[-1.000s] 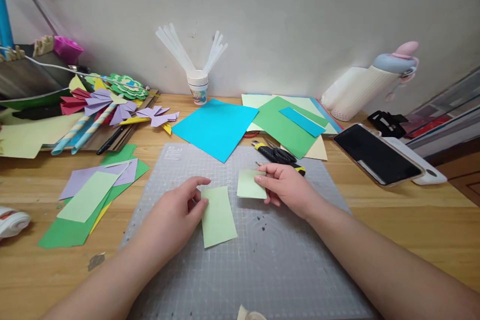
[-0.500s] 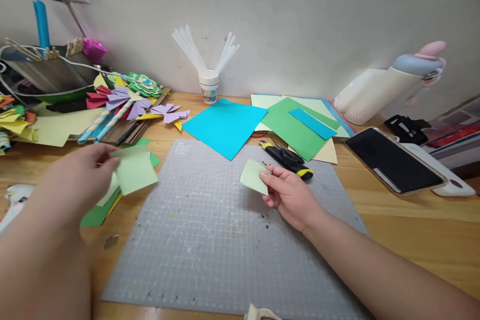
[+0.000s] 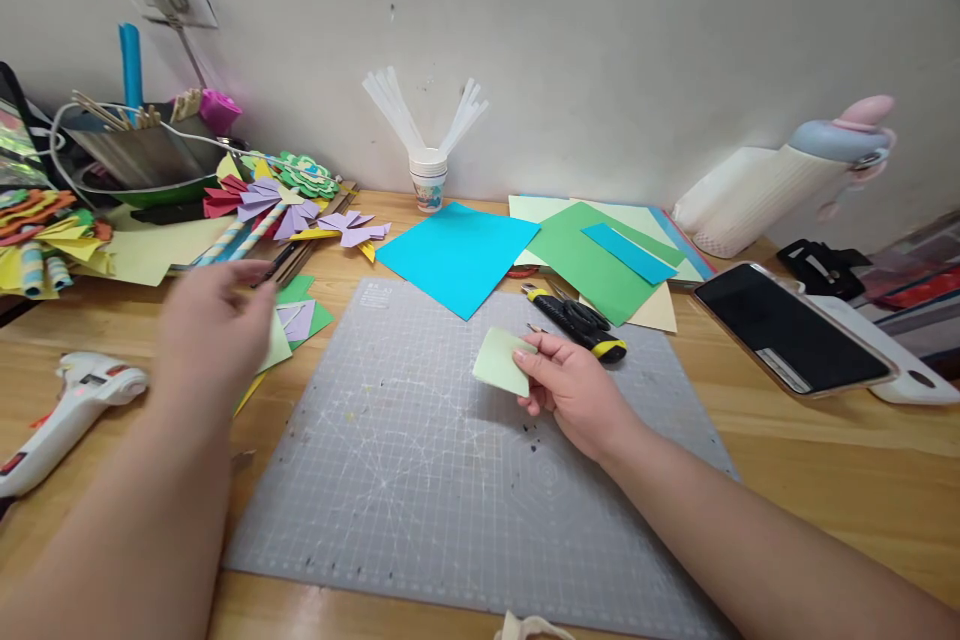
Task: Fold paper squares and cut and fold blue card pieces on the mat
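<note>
Over the grey mat [image 3: 420,490], pale green paper [image 3: 496,360] sits pinched at its right edge, right hand [image 3: 574,385] gripping; left hand [image 3: 217,330] blurred by paper scraps [image 3: 300,320], can't tell its grip!

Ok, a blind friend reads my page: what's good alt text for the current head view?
A person's right hand holds a small pale green paper piece over a gray cutting mat; the left hand, blurred, is by colored paper scraps. Farther back are a blue sheet and stacked cups with white strips.
</note>
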`<state>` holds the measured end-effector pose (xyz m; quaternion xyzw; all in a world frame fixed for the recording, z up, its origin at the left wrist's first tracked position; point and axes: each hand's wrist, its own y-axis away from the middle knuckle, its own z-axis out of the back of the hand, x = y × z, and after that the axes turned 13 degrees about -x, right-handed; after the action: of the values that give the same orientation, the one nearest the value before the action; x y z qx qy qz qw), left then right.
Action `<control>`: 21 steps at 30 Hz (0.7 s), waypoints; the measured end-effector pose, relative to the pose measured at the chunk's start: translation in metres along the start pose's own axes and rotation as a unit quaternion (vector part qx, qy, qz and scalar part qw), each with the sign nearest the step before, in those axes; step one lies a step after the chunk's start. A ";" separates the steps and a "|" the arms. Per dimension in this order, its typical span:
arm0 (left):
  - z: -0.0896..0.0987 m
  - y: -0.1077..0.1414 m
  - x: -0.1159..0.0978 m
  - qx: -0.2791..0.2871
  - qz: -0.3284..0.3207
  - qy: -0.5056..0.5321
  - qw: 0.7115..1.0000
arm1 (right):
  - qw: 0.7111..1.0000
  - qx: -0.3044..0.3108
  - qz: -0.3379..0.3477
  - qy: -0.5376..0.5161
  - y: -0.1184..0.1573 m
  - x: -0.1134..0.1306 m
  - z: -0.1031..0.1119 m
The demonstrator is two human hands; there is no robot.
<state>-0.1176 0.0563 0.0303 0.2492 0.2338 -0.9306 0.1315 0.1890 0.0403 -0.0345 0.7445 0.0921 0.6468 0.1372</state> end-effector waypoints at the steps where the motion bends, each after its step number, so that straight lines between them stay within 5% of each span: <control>1: -0.009 0.014 -0.014 0.031 -0.010 0.033 0.999 | 1.000 0.011 0.004 0.015 0.002 0.000 -0.001; 4: -0.035 0.058 -0.049 0.163 -0.054 0.128 0.977 | 0.997 0.051 0.010 0.060 0.010 0.001 -0.005; 6: -0.047 0.079 -0.061 0.276 -0.028 0.206 0.938 | 0.994 0.071 0.015 0.084 0.015 0.003 -0.008; 9: -0.055 0.091 -0.064 0.333 -0.005 0.248 0.910 | 0.993 0.076 0.007 0.090 0.020 0.004 -0.011; 14: -0.055 0.083 -0.058 0.314 -0.005 0.262 0.913 | 0.999 0.042 -0.014 0.022 0.023 0.003 -0.015; 21: -0.056 0.079 -0.057 0.196 -0.128 0.225 0.946 | 0.958 -0.046 0.195 0.205 0.023 0.002 -0.010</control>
<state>-0.0184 0.0240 -0.0114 0.4412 0.1001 -0.8866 -0.0960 0.1786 0.0198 -0.0237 0.5922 -0.0586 0.8034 0.0201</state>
